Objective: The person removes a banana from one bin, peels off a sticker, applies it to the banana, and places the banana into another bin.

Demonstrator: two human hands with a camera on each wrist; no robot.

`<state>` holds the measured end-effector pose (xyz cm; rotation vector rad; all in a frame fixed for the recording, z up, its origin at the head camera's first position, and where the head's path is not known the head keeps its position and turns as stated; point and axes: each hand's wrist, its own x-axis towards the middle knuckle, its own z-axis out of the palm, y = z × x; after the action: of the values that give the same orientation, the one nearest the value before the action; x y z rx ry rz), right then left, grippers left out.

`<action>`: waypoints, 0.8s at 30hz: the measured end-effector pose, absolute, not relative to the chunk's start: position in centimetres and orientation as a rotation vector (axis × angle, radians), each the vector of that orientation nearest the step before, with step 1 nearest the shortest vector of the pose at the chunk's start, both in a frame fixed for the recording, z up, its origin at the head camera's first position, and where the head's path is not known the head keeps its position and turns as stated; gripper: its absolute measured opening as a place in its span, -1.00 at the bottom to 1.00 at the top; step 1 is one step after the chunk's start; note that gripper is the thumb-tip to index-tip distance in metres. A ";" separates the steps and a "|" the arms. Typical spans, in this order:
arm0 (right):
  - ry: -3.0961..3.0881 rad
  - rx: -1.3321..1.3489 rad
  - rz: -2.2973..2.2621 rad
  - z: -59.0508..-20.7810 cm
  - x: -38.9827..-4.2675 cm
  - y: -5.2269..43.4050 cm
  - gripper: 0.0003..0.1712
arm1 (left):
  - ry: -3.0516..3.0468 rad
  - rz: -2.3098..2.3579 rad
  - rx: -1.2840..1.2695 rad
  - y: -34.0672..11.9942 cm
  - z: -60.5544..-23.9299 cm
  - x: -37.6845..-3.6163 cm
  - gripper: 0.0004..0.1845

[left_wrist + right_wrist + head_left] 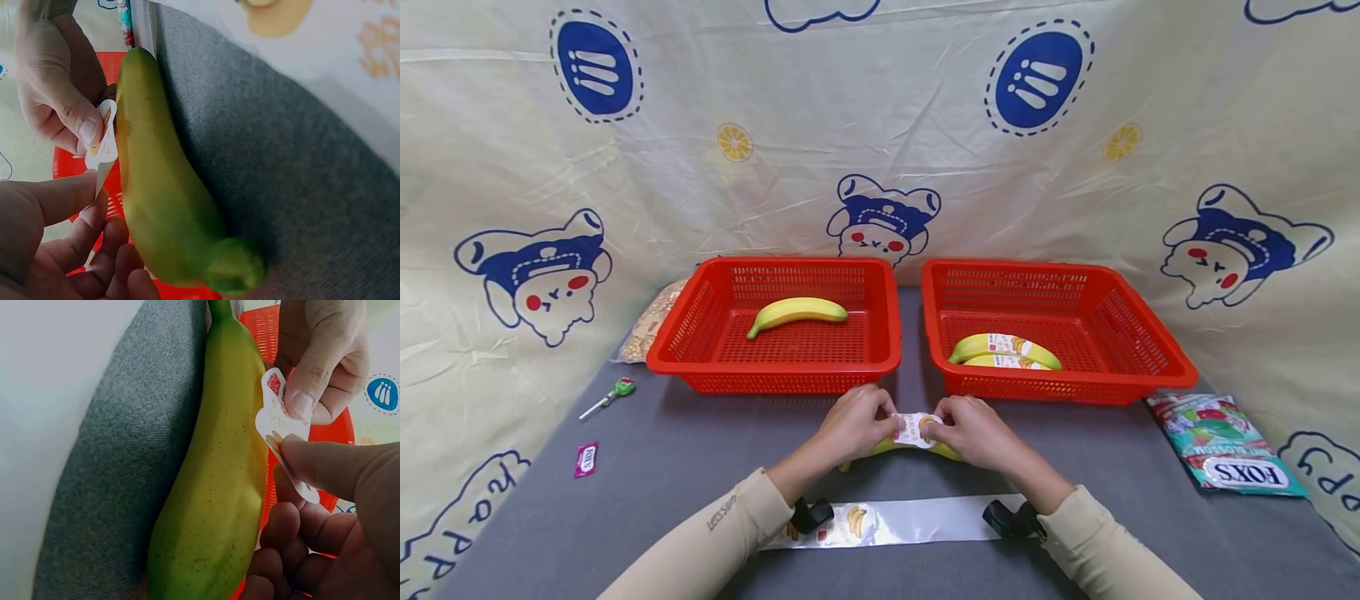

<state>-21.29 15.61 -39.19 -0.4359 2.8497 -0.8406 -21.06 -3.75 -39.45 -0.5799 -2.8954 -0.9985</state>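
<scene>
At six o'clock in the head view, the sticker [913,429] is showing white with red and orange print, and the banana [206,456] beside it is looking yellow with green ends. At nine o'clock the first basket [775,367], and at three o'clock the second basket [1060,380], are shining red with rows of small holes. The counter [685,450] is looking grey. At twelve o'clock, the cream cloth [880,92] is carrying blue badges and orange slices.

The head view looks forward and down from above the counter [685,450], reaching back to the cartoon-print backdrop [880,108]. Each wrist view, much nearer and turned sideways, shares the same banana [162,181] and printed sticker [273,419] from opposite ends.
</scene>
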 end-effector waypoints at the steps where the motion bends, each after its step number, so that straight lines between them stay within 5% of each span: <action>1: 2.855 -0.433 -0.834 -39.2 -21.3 15.6 -0.78 | -2.896 -0.992 -0.581 -3.7 -39.5 -21.1 -0.85; 24: 3.062 -0.508 -0.686 -40.0 -20.8 14.9 -0.78 | -2.799 -0.720 -0.650 -3.3 -40.5 -20.9 -0.89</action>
<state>-20.80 14.93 -40.02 -0.5076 3.0625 -0.6857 -20.89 -3.33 -40.54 -0.6495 -2.7987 -0.7202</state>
